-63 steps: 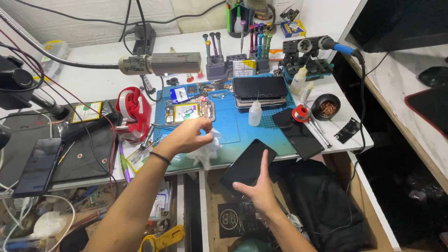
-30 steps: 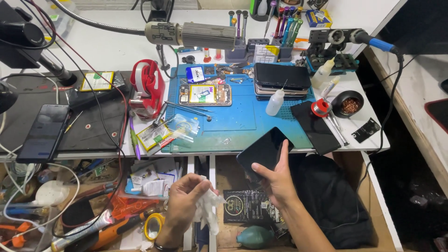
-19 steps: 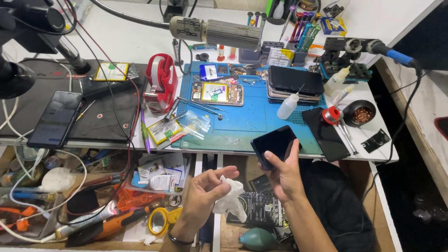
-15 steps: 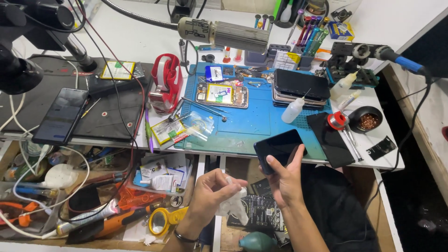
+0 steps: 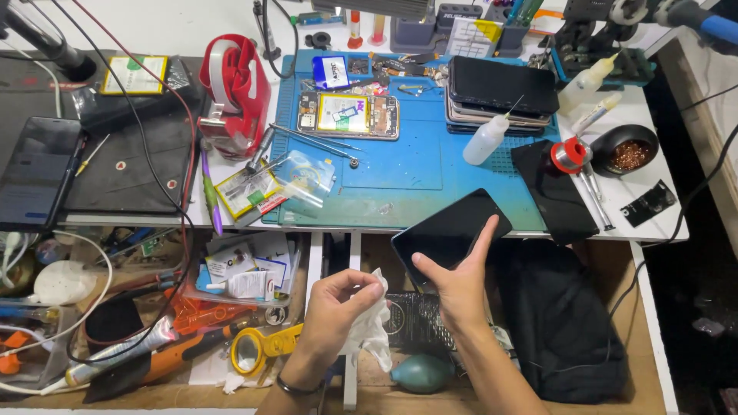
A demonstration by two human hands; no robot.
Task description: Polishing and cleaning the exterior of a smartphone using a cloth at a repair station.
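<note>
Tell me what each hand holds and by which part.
Left hand pinches a crumpled white cloth by its upper edge. Right hand holds a black glass phone screen panel by its lower end.

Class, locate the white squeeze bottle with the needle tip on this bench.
In the head view, the white squeeze bottle lies tilted on the blue mat, right of centre, just below the stack of dark phones.

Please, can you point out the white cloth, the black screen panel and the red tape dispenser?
White cloth (image 5: 374, 329), head view: on its hanging folds.
Black screen panel (image 5: 446, 230), head view: on the middle of the glass.
Red tape dispenser (image 5: 234, 96), head view: on its red body.
</note>
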